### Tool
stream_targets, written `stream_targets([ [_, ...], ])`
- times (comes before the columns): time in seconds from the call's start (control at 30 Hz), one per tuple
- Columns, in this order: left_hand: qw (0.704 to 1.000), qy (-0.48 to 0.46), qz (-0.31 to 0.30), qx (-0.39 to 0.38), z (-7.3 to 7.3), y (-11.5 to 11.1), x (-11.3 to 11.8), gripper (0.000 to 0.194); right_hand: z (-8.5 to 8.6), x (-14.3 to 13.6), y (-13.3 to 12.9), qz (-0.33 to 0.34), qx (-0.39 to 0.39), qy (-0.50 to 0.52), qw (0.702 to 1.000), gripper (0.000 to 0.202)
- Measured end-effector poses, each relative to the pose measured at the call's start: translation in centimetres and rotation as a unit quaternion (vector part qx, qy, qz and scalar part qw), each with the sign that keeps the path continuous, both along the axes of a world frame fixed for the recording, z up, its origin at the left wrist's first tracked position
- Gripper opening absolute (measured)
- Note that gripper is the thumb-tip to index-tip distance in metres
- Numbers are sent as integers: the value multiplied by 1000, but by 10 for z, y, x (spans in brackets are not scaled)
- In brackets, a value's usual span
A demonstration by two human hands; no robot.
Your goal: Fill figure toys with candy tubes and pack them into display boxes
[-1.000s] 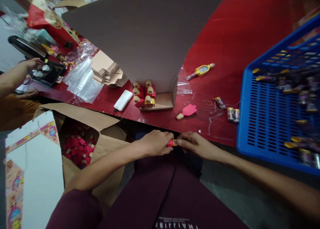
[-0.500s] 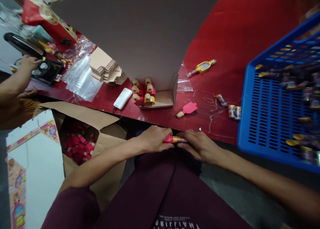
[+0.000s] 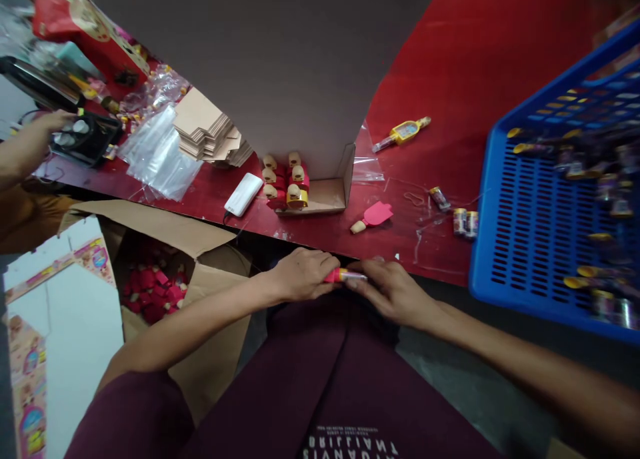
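In front of my lap, at the table's edge, my left hand point(image 3: 304, 275) is closed round a pink toy piece; most of it is hidden by the fingers. Out of its right end sticks a small clear tube point(image 3: 354, 276) with a yellow band. My right hand point(image 3: 393, 289) pinches the tube's other end with thumb and fingers. Just beyond lies a pink paddle-shaped toy point(image 3: 377, 214) with a beige end. A yellow toy with a clear tube point(image 3: 405, 132) lies farther back. Small labelled cylinders point(image 3: 465, 223) stand near the basket.
A blue basket point(image 3: 477, 245) of tubes stands right. An open display box point(image 3: 320, 209) holds several bear-headed toys, beside a white power bank point(image 3: 243, 194). Cardboard pieces point(image 3: 200, 122) and clear bags point(image 3: 160, 155) lie left. A carton point(image 3: 150, 225) holds pink pieces. Another person's arm point(image 3: 30, 145) reaches in.
The view has shifted slightly. Both hands stay together on the pink piece and tube; the right fingers have moved a little along the tube. The other person's hand has moved slightly at the black device.
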State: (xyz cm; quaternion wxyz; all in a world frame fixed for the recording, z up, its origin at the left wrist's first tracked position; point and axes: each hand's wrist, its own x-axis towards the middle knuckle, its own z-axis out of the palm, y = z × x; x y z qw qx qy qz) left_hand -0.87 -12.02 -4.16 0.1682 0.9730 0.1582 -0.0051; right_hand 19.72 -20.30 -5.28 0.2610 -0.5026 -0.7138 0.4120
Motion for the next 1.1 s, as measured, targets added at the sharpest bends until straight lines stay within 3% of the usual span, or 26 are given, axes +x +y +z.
stream_targets([
  [0.1, 998, -20, -27, 55, -6, -2, -4, 29, 6, -8, 5, -42, -230, 69, 970, 55],
  [0.17, 996, -44, -25, 78, -10, -4, -9, 30, 9, -10, 7, -51, -256, 76, 962, 55],
  [0.23, 991, -93, 30, 88, -10, -7, -14, 35, 9, -9, 6, -81, -179, 40, 980, 48],
  [0.3, 968, -175, 170, 66, -8, -10, -17, 56, 5, -9, 3, -142, -48, -11, 989, 40],
  [0.33, 940, -221, 259, 31, -6, -13, -16, 64, 2, -10, 0, -180, 13, -32, 983, 36],
  [0.4, 866, -289, 394, -108, -4, -17, -12, 60, -7, -17, -5, -245, 102, -49, 963, 29],
  [0.43, 831, -303, 423, -199, -3, -18, -8, 52, -12, -23, -8, -264, 129, -47, 955, 26],
  [0.5, 779, -306, 421, -349, -3, -18, -1, 42, -21, -36, -12, -268, 157, -33, 950, 23],
  [0.57, 763, -299, 413, -398, -3, -16, 5, 38, -26, -45, -12, -243, 164, -17, 956, 23],
  [0.63, 791, -271, 402, -372, -5, -11, 6, 40, -27, -46, -6, -233, 161, -5, 959, 31],
  [0.7, 849, -217, 344, -337, -7, -6, 4, 48, -25, -38, 6, -218, 148, 14, 964, 46],
  [0.77, 895, -166, 277, -308, -13, -2, 6, 61, -22, -26, 22, -166, 137, 22, 976, 48],
  [0.8, 904, -152, 271, -293, -17, 0, 8, 68, -21, -19, 32, -132, 136, 12, 982, 41],
  [0.87, 901, -138, 329, -247, -27, 3, 16, 75, -21, -5, 52, -116, 150, -32, 981, 27],
  [0.93, 891, -120, 397, -183, -40, 8, 28, 72, -21, 6, 74, -176, 180, -67, 965, 23],
  [0.97, 899, -101, 400, -150, -46, 11, 34, 69, -22, 9, 87, -211, 197, -78, 954, 22],
  [1.03, 933, -35, 345, -98, -59, 20, 47, 64, -26, 10, 113, -254, 228, -92, 935, 21],
  [1.1, 955, 51, 288, -59, -71, 29, 57, 63, -31, 5, 138, -246, 236, -115, 933, 19],
])
